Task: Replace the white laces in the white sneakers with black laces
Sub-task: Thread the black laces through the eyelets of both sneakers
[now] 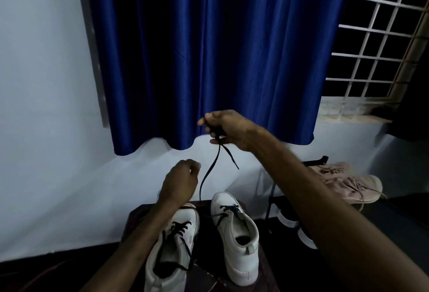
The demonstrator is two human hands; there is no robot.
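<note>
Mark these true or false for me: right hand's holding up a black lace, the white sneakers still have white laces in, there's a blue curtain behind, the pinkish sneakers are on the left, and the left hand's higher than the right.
1. The right hand holds up a black lace. True.
2. The white sneakers have white laces in them. False: black lacing shows in both.
3. A blue curtain hangs behind the hands. True.
4. The pinkish sneakers are on the left. False: they sit at the right.
5. The left hand is higher than the right. False: it is lower, near a sneaker's toe.
</note>
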